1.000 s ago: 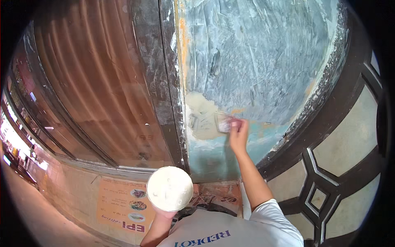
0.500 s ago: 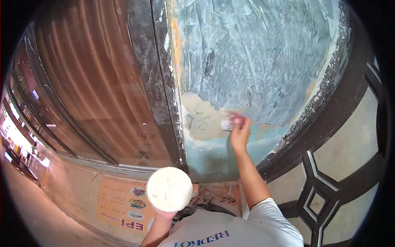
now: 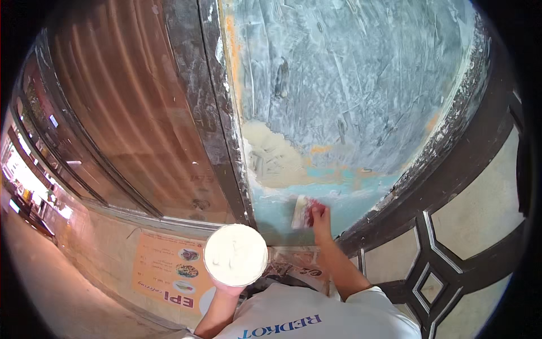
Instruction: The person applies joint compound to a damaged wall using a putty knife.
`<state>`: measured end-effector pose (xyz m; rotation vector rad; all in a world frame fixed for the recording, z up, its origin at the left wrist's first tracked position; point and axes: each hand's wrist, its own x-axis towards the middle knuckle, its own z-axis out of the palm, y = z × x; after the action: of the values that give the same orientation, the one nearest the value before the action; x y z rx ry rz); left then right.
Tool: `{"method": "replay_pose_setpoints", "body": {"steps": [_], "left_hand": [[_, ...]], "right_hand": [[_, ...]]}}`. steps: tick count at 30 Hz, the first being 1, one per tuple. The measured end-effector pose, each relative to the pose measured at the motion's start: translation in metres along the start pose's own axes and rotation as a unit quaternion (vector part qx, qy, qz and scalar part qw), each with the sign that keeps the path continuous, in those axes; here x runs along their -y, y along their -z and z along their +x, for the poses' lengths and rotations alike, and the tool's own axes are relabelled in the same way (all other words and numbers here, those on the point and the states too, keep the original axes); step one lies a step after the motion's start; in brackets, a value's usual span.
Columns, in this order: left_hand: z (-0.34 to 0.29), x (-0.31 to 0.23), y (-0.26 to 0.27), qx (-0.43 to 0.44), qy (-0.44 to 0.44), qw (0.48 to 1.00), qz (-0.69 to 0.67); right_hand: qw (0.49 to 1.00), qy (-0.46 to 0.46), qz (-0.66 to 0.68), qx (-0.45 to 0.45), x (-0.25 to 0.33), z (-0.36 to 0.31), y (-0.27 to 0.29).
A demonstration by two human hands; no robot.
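A round tub of white putty (image 3: 235, 254) rests in my left hand (image 3: 228, 288), whose fingers are mostly hidden beneath it. My right hand (image 3: 321, 220) is closed round a putty scraper (image 3: 302, 212) with a reddish grip and a white-smeared blade. The scraper is over the low teal strip of the wall panel (image 3: 271, 226); whether its blade touches is hard to tell. Above and to its left lies a beige putty patch (image 3: 276, 161). Higher up, the panel is streaked grey-blue, with orange spots at its edges.
Dark posts splashed with white, the left post (image 3: 197, 79) among them, border the panel. A brown curtained window (image 3: 124, 113) stands on the left, a dark lattice door (image 3: 451, 260) on the right. An orange printed sheet (image 3: 164, 265) lies low at the left.
My right hand has brought the scraper down from the edge of the beige patch to the teal strip. An orange spot beside the patch is now uncovered. The tub stays in my left hand.
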<state>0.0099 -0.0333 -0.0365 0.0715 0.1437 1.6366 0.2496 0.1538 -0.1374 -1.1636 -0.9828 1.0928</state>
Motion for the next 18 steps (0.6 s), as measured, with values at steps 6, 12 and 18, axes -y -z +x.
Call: {"method": "replay_pose_setpoints", "body": {"steps": [6,12,18], "left_hand": [[0.003,0.025,0.003,-0.020,-0.001,1.000,-0.002],[0.004,0.046,0.010,0.005,0.011,0.999,-0.033],[0.001,0.068,0.009,-0.058,0.001,0.998,-0.012]], "right_hand": [[0.979,-0.201,-0.026,0.034,-0.068,-0.010,0.041],[0.990,-0.089,0.000,0.106,-0.005,0.015,0.038],[0.921,0.234,-0.277,0.144,0.075,0.043,-0.003]]}}
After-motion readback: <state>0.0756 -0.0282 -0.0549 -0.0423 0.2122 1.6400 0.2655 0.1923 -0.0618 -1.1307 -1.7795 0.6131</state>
